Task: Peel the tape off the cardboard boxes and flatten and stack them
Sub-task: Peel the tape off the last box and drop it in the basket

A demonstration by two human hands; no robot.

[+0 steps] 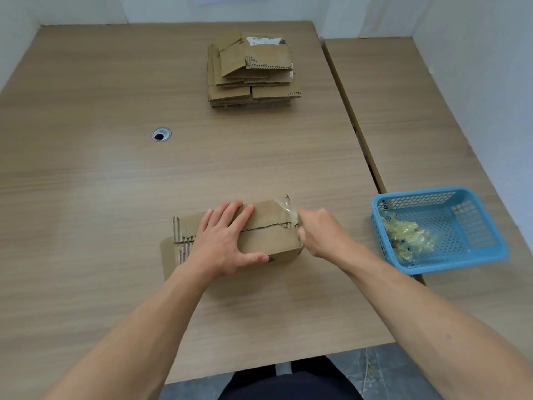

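A small closed cardboard box [271, 238] lies near the front of the wooden table [115, 197]. My left hand [222, 241] lies flat across its top, fingers spread over the centre seam, thumb along the near edge. At the box's right end my right hand [317, 232] pinches a strip of clear tape [287, 210], which lifts off the top corner. The box's left end shows torn corrugated edges. A stack of flattened boxes [251, 73] sits at the far middle of the table.
A blue plastic basket [484, 249] holding crumpled used tape stands to the right, across the gap to a second table [403, 125]. A cable hole [161, 134] is in the tabletop at the left. White walls close in behind and on both sides.
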